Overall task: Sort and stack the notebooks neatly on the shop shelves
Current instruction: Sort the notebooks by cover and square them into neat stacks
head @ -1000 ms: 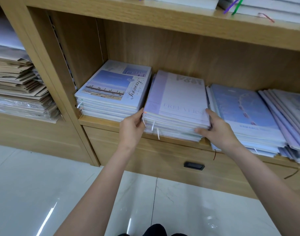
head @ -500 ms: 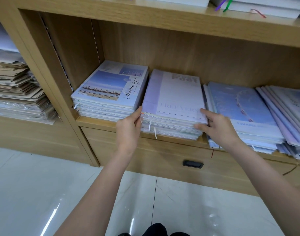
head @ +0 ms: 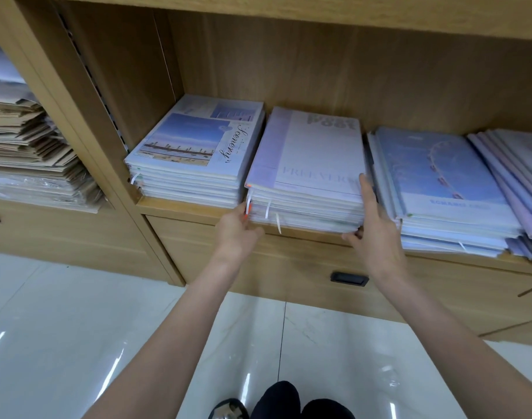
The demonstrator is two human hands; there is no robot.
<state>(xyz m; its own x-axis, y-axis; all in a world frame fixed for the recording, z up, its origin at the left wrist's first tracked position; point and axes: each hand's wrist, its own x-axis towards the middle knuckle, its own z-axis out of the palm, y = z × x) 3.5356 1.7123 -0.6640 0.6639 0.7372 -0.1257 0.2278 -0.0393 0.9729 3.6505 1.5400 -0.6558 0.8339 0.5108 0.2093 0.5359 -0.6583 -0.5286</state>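
A stack of lilac "FREEVERSE" notebooks (head: pixel 310 158) lies on the wooden shelf (head: pixel 180 207), its front hanging a little over the edge. My left hand (head: pixel 237 231) grips the stack's lower left front corner. My right hand (head: pixel 370 231) holds the right front corner, with the fingers up along its right side. Left of it lies a stack of "Scenery" notebooks (head: pixel 195 140). To the right sits a stack of blue Ferris-wheel notebooks (head: pixel 440 176), and beyond that, slanted lilac notebooks (head: pixel 518 167) overlap it.
Below the shelf is a drawer with a black handle (head: pixel 349 279). The bay on the left holds a pile of brown paper items (head: pixel 32 146). The floor is glossy white tile (head: pixel 62 328). A wooden upright (head: pixel 86 116) divides the bays.
My hands have slid down to the stack's lower front corners. The view has moved closer and lower, so the upper shelf's contents have left the frame.
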